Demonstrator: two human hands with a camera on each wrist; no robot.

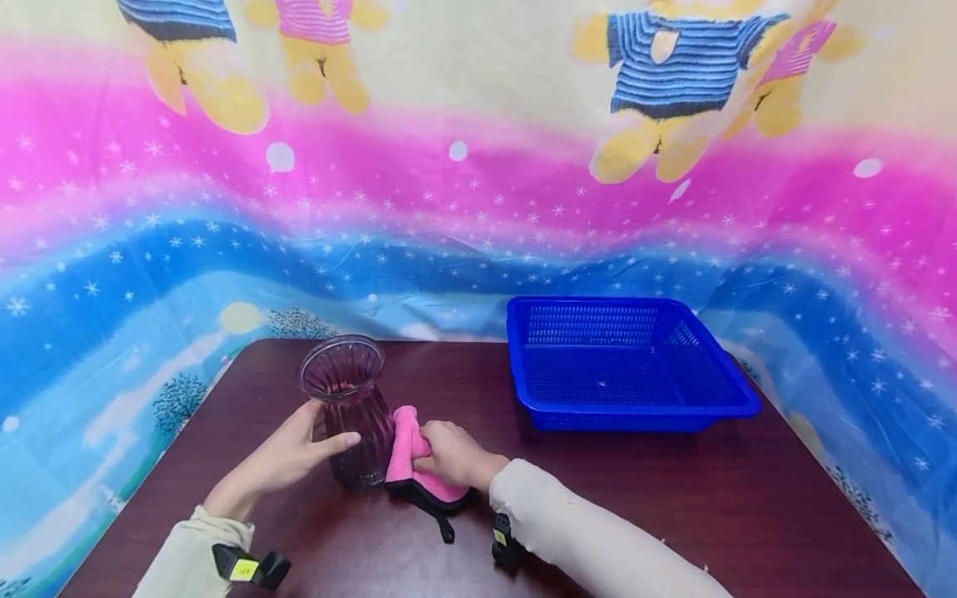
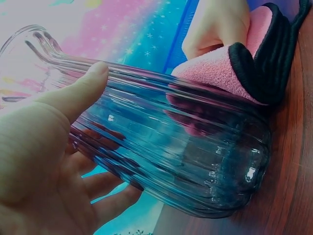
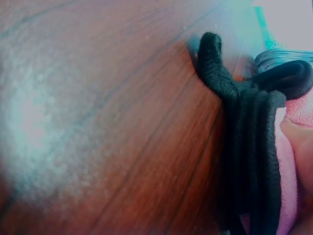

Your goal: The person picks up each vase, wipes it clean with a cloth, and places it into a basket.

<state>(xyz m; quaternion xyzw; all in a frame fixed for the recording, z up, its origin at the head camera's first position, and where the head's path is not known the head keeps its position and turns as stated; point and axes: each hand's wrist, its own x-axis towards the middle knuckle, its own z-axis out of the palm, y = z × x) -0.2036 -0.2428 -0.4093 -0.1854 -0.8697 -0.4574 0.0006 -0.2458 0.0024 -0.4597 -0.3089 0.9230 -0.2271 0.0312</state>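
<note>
A ribbed, purple-tinted glass vase with a flared rim stands slightly tilted on the table, left of centre. My left hand grips its side, thumb across the front and fingers round the back, as the left wrist view shows. In my right hand is a folded pink cloth with black edging, held against the vase's lower right side. The cloth's black trim and hanging loop fill the right part of the right wrist view, close over the tabletop. The right fingers are partly hidden by the cloth.
A blue plastic basket with perforated walls stands at the back right of the dark red wooden table. Behind the table hangs a colourful printed curtain. Both forearms reach in from the front edge, each with a black wrist device.
</note>
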